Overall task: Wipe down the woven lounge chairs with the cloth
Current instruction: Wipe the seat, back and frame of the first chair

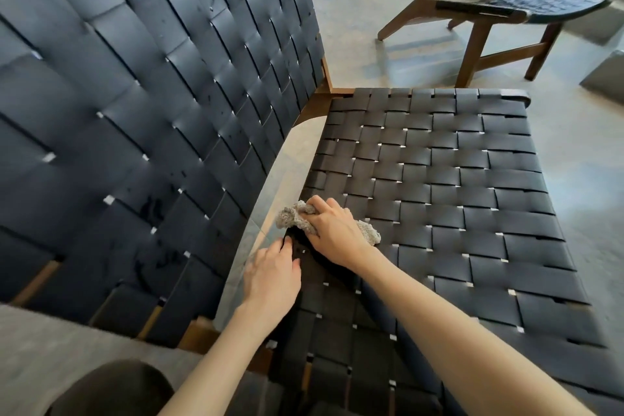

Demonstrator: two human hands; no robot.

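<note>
Two hands lie close together at the rear edge of the near lounge chair's woven seat (pixel 439 179), just beside its backrest (pixel 135 111). The right hand (pixel 334 233) clutches the bunched grey cloth (pixel 290 216) against the straps. The left hand (pixel 273 277) rests on the weave beside it, fingers extended, holding nothing. A second lounge chair (pixel 489 10) stands well apart on the floor.

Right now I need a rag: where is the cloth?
Head view, lower centre: the cloth is bunched in the right hand on the near chair's woven seat, at its edge by the backrest, beyond the left hand.
</note>
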